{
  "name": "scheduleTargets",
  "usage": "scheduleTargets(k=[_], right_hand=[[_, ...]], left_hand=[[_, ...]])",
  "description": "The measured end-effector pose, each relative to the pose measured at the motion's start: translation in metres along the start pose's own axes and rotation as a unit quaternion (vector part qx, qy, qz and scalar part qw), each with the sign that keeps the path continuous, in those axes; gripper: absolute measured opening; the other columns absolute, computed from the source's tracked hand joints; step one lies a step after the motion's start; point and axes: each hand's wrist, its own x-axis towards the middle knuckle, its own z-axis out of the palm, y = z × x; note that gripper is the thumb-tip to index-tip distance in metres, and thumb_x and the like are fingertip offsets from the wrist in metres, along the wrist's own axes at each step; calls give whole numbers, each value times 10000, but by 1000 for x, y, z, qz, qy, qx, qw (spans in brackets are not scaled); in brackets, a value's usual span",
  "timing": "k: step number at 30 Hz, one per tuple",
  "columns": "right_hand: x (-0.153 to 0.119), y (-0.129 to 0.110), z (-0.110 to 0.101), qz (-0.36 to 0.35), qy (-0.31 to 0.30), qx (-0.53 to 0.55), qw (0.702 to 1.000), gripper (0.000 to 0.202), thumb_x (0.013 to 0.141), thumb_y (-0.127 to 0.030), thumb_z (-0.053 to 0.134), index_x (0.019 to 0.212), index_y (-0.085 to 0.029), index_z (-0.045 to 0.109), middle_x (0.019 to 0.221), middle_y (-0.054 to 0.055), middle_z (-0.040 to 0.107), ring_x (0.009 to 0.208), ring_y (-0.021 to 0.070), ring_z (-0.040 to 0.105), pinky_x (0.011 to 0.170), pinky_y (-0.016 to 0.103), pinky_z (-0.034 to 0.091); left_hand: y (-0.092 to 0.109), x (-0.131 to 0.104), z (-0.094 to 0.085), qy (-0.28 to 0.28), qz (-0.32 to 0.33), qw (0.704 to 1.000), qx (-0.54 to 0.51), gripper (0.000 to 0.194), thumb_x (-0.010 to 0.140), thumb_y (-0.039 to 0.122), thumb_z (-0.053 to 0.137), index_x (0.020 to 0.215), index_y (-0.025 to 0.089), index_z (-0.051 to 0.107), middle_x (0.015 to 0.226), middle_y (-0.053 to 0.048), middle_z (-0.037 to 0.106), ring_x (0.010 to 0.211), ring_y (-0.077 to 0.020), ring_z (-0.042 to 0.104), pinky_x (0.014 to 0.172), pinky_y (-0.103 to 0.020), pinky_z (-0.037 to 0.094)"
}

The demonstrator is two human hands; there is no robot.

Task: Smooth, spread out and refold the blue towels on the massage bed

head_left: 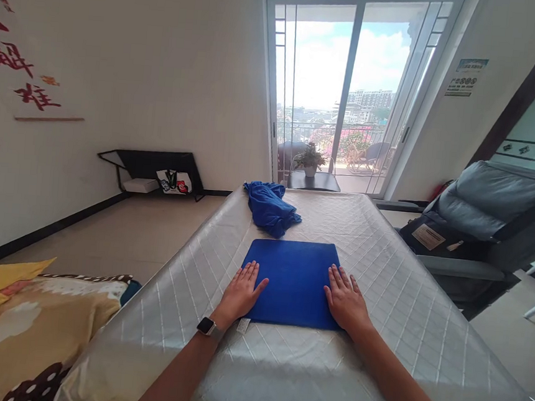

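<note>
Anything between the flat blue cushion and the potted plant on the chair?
In the head view, the crumpled blue cloth and bare quilted cover lie between the flat blue cushion and potted plant.

A potted plant stands on a chair before sliding glass doors. A grey recliner sits right; patterned bedding lies lower left.

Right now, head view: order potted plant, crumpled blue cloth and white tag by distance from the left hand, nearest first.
1. White tag, just nearside of the left hand.
2. Crumpled blue cloth, ahead, farther off.
3. Potted plant, beyond, by the glass doors.
</note>
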Motion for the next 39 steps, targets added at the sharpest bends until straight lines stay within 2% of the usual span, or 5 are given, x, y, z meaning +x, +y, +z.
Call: scheduleTargets(k=[13,21,25,30,39], right_hand=[[-41,-11,14,31,-36,69,996,632,1008,-450,211,1559,-142,224,1622,55,163,1505,199,111,1227,437,132],[-41,-13,5,34,-68,46,996,624,1001,-402,209,1559,-124,213,1622,40,143,1505,207,116,1226,433,131],[-42,-13,6,33,-72,38,996,602,982,-318,235,1563,-160,217,1625,23,124,1507,204,102,1226,439,118],[-42,-12,10,37,-71,27,996,625,1004,-453,224,1563,-176,204,1622,17,97,1508,232,95,1224,468,112],[-43,-16,-2,45,-95,31,994,609,1018,-450,207,1558,-182,123,1620,8,51,1508,208,63,1230,453,86]], left_hand=[[11,3,-12,14,-1,1000,5,778,1004,623,144,1527,76,323,1568,-165,326,1468,-282,267,1205,-468,220],[135,15,-19,7,210,974,-85,713,1023,584,148,1522,113,343,1586,-117,308,1489,-215,213,1218,-398,209],[162,18,-7,16,241,964,-109,673,1034,556,146,1543,141,292,1600,-88,283,1496,-200,182,1221,-403,193],[119,5,-6,-18,224,970,-96,668,1032,569,164,1558,166,251,1615,-67,233,1501,-191,157,1228,-401,166],[7,-47,-15,-74,30,996,-38,752,1007,629,198,1570,133,142,1631,-74,143,1506,-244,130,1225,-443,155]])
